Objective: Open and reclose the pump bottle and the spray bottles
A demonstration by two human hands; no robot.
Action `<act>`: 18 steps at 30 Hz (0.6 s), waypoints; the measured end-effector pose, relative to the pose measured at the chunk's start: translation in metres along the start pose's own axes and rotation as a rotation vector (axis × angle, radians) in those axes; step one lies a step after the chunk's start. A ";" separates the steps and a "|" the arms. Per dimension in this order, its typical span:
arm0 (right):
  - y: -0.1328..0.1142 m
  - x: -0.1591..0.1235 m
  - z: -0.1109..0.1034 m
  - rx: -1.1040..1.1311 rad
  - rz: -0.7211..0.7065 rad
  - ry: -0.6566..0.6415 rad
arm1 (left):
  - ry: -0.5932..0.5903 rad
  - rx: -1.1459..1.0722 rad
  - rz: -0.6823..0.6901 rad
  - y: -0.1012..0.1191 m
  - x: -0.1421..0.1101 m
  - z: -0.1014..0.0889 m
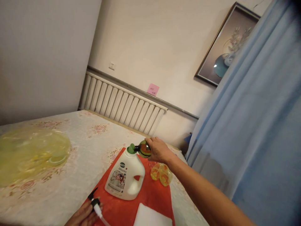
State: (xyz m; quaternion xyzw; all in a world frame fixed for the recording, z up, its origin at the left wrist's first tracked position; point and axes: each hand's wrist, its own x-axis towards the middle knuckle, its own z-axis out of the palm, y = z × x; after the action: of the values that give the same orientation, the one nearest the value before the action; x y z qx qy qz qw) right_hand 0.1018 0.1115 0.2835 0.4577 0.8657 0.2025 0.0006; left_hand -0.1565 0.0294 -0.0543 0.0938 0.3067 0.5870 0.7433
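My right hand (pixel 160 150) is closed around a dark, glossy bottle (pixel 144 149), which is tilted nearly level. The bottle's black neck points left into the green pour spout (pixel 130 148) on top of a white plastic jug (pixel 125 177). Whether any liquid flows cannot be made out. The jug stands upright on a red cloth (pixel 110 207), with its label facing me and its handle to the right. At the lower left, my left hand (pixel 83 215) grips a black pump dispenser head (pixel 95 202) with a white collar and tube.
Clear yellow cups (pixel 162 174) sit right of the jug. A white block or folded sheet (pixel 151 216) lies in front. On the flowered tablecloth (pixel 94 160), a yellow translucent basin (pixel 35 153) stands at left, blurred. A blue curtain (pixel 246 119) hangs at right.
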 end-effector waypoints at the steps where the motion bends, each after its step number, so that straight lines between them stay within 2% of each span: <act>1: 0.000 0.001 0.000 -0.007 -0.001 -0.002 | -0.004 -0.004 -0.005 0.000 0.001 -0.001; 14: -0.005 0.004 -0.011 -0.094 -0.026 -0.007 | -0.053 -0.041 -0.067 0.000 0.004 -0.005; 18: -0.006 0.005 -0.014 -0.117 -0.032 -0.004 | -0.029 -0.042 -0.047 0.000 0.003 -0.004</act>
State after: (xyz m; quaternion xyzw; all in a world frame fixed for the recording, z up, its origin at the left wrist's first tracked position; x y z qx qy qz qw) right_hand 0.0913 0.1075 0.2947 0.4435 0.8595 0.2519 0.0322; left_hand -0.1586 0.0317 -0.0590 0.0794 0.2858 0.5743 0.7630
